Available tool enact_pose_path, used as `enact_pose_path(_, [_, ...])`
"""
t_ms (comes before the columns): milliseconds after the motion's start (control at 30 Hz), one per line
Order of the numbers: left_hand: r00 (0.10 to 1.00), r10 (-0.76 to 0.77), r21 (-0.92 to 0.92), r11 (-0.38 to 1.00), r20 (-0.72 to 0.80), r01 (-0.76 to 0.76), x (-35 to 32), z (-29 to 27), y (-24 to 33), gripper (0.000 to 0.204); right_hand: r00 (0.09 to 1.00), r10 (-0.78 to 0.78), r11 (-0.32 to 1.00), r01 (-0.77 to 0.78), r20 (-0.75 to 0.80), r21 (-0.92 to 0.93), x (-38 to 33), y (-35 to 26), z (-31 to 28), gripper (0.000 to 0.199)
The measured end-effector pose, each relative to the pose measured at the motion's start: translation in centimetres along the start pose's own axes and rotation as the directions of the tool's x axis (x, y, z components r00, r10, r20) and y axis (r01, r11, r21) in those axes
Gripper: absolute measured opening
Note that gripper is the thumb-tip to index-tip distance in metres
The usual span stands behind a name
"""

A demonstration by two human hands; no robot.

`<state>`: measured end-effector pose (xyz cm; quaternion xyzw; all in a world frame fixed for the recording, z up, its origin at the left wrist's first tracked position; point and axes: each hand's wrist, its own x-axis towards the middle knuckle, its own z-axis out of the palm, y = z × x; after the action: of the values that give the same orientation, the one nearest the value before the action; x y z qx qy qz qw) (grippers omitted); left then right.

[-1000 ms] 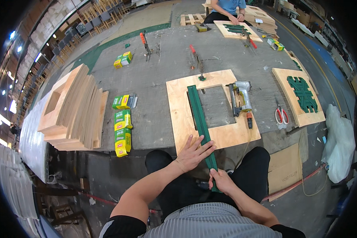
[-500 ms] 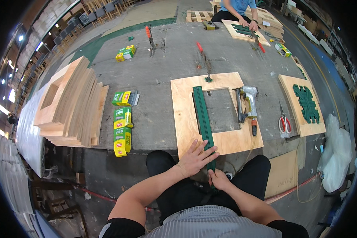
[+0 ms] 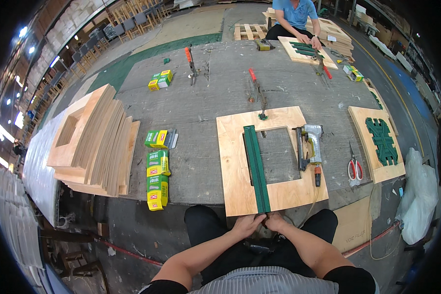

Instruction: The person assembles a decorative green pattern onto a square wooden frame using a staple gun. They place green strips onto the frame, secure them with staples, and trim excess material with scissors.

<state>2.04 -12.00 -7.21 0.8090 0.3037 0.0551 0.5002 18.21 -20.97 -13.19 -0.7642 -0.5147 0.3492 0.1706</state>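
A green webbing strap (image 3: 257, 169) lies lengthwise over a plywood frame (image 3: 230, 152), along the left side of its square opening. The strap's near end reaches the frame's front edge. There my left hand (image 3: 248, 226) is closed, its fingertips pinching the strap's end. My right hand (image 3: 276, 222) is closed beside it, touching or nearly touching the left fingers; it appears to grip the strap's tail, which is mostly hidden below the edge. A silver staple gun (image 3: 311, 147) rests on the frame's right side. A red-handled clamp (image 3: 258, 95) meets the frame's far edge.
Plywood frames are stacked (image 3: 90, 147) at left, with green-yellow staple boxes (image 3: 158, 179) beside them. Scissors (image 3: 354, 166) lie right of the frame, near a panel with woven green straps (image 3: 382, 142). Plastic wrap (image 3: 417, 196) hangs at right. Across the table, a person (image 3: 299, 22) handles another strapped panel.
My left hand has slid off the strap's top to its near end, beside my right hand. The strap lies flatter on the frame, its tail no longer stretched toward me. The view has tilted up slightly.
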Motion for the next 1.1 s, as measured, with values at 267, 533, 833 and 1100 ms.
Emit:
enact_pose_path(267, [0.975, 0.204, 0.230, 0.948, 0.087, -0.219, 3.2, -0.1, -2.6, 0.047, 0.982, 0.088, 0.994, -0.099, 0.168, 0.055, 0.7, -0.5, -0.8, 0.041])
enact_pose_path(533, [0.920, 0.385, 0.594, 0.757, -0.071, -0.271, 3.9, -0.4, -3.0, 0.047, 0.995, 0.056, 0.997, -0.059, 0.076, 0.042, -6.0, -3.7, -8.2, 0.044])
enact_pose_path(833, [0.907, 0.411, 0.609, 0.744, -0.094, -0.274, 4.2, -0.6, -2.4, 0.047, 0.737, 0.193, 0.943, -0.321, -0.648, -0.084, 5.0, -0.2, -29.5, 0.051])
enact_pose_path(1100, [0.910, 0.371, 0.594, 0.780, -0.186, -0.197, 3.4, -1.0, -2.1, 0.052, 0.748, 0.465, 0.873, -0.296, -0.474, 0.388, 11.2, 1.0, -30.2, 0.022])
